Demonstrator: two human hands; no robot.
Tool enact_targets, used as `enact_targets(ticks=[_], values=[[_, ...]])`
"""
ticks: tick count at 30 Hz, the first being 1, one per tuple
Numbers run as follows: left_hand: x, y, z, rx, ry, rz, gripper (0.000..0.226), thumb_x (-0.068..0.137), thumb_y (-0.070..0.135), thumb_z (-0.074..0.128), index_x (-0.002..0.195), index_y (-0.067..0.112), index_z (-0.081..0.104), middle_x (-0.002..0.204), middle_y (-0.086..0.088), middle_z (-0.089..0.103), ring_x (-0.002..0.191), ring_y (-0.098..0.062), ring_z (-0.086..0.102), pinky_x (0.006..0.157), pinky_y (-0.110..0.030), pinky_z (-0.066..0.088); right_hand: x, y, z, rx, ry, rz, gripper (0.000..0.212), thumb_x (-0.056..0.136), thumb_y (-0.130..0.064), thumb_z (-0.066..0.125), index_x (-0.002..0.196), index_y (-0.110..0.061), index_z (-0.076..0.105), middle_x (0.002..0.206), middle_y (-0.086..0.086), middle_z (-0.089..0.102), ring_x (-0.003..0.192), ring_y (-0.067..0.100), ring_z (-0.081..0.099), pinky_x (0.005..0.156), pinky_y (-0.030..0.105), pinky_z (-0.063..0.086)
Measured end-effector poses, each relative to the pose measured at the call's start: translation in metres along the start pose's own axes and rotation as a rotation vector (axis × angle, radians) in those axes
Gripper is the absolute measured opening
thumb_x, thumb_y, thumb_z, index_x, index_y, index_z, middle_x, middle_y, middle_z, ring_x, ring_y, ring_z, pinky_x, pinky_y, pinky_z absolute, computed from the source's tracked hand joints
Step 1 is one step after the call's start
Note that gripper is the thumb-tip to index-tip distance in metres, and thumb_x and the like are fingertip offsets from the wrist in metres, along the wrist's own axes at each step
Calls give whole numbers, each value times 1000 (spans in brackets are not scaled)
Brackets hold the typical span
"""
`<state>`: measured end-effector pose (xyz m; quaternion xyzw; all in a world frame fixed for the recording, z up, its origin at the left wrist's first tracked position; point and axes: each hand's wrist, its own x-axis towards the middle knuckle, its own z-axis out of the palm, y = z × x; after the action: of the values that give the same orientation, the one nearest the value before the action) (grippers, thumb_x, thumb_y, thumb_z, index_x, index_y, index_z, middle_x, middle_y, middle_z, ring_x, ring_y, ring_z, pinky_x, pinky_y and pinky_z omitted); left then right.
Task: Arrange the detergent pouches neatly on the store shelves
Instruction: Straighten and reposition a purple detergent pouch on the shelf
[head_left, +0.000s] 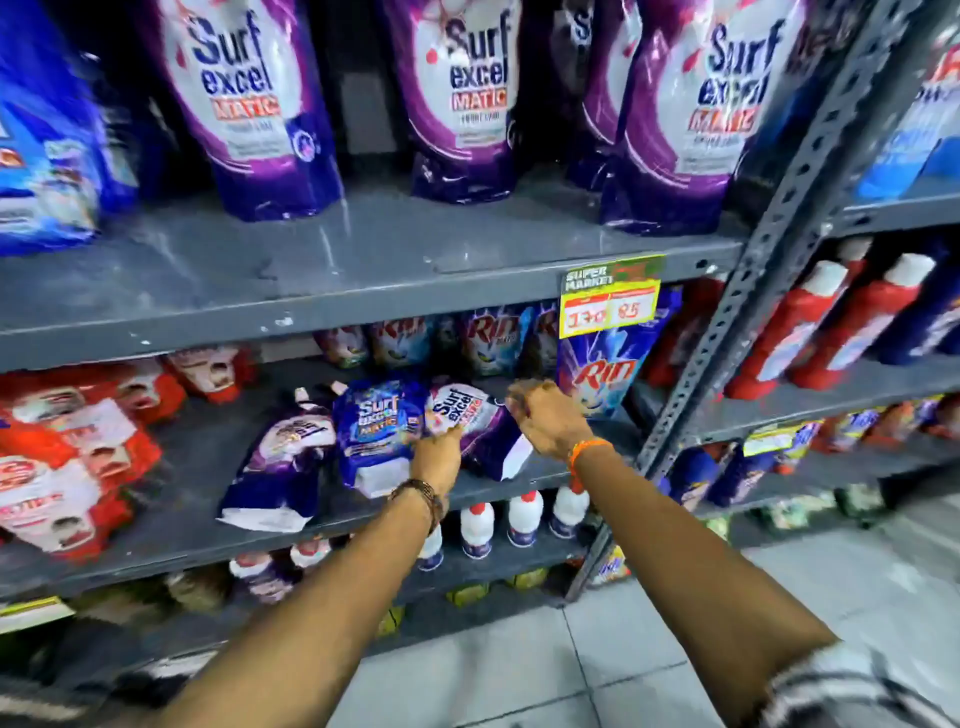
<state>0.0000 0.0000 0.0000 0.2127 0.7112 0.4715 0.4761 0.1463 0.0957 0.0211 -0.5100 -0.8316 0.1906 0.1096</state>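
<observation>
Both hands worked the middle shelf: the left hand pressed on the purple-and-white pouch, seemingly steadying it, while the right hand pinched its top edge (grip blurred), probably to stand it beside the blue pouch, which leaned back.

- Bright, even indoor light; colours look strongly saturated.
- Soft glare streaks the grey upper shelf toward 12 o'clock and the glossy purple pouches standing on it.
- Dim shadow fills the shelf recesses behind the pouches and toward 7 o'clock.
- Motion blur smears the blue pack at 10 o'clock and the red packs at 9 o'clock.
- Wide-angle distortion tilts the upright post at 2 o'clock.
</observation>
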Motion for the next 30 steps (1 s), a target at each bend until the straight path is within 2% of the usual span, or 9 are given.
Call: enact_targets(ticks=[3, 6, 10, 13, 18, 21, 24, 28, 30], values=[[42, -19, 22, -188, -71, -143, 58, 79, 44, 66, 128, 13, 65, 125, -8, 71, 116, -28, 66, 106, -45, 51, 24, 14, 10, -19, -151, 94, 56, 104, -37, 41, 149, -4, 35, 149, 23, 45, 136, 44, 41, 113, 47, 35], [63, -30, 33, -297, -65, -220, 62, 71, 45, 69, 125, 15, 66, 119, -10, 74, 113, -29, 70, 102, -49, 55, 34, 22, 21, 100, -280, 146, 58, 103, -41, 44, 141, 2, 43, 140, 29, 53, 129, 45, 50, 108, 49, 41], [138, -80, 39, -298, -16, -302, 95, 38, 64, 87, 122, 23, 69, 115, -7, 77, 106, -32, 73, 92, -55, 58, 45, 47, 42, 243, -341, 222, 70, 93, -50, 59, 145, -7, 43, 137, 19, 60, 126, 36, 57, 102, 44, 48], [177, -111, 38, -291, 3, -368, 108, 20, 66, 89, 119, 25, 71, 119, -5, 75, 106, -35, 72, 91, -56, 56, 20, 32, 14, 300, -418, 282, 75, 91, -36, 69, 151, -7, 33, 143, 1, 49, 138, 29, 46, 96, 30, 48], [117, -71, 41, -270, 99, -344, 90, 48, 44, 79, 130, 16, 54, 127, -11, 67, 109, -35, 68, 93, -57, 56, 15, 38, 9, 490, -516, 340, 58, 87, -32, 73, 138, -12, 53, 138, -2, 52, 119, 16, 49, 86, 13, 40], [98, -60, 38, -355, 45, -349, 76, 64, 25, 79, 133, 15, 50, 130, -15, 66, 112, -37, 68, 81, -50, 60, 27, 41, 15, 697, -532, 414, 58, 69, -45, 84, 116, -17, 67, 125, -1, 68, 114, 19, 62, 105, 36, 47], [46, -15, 33, -342, -78, -410, 51, 80, 12, 66, 131, 8, 61, 126, -17, 69, 107, -34, 68, 81, -47, 58, 53, 84, 50, 802, -570, 443, 84, 48, -48, 95, 122, -21, 66, 126, 2, 71, 113, 23, 67, 106, 44, 50], [30, 3, 22, -284, -201, -449, 23, 87, 7, 60, 110, 8, 68, 102, -13, 71, 87, -29, 66, 89, -45, 53, 29, 51, 13, 934, -596, 453, 45, 78, -13, 81, 121, -7, 69, 116, 13, 75, 96, 26, 75, 78, 33, 61], [30, 1, 19, -291, -236, -460, 16, 87, 3, 63, 102, 8, 67, 94, -11, 71, 82, -27, 67, 85, -44, 56, 22, 55, 10, 1004, -601, 445, 49, 76, -8, 81, 122, -7, 67, 117, 13, 75, 101, 27, 74, 82, 36, 61]])
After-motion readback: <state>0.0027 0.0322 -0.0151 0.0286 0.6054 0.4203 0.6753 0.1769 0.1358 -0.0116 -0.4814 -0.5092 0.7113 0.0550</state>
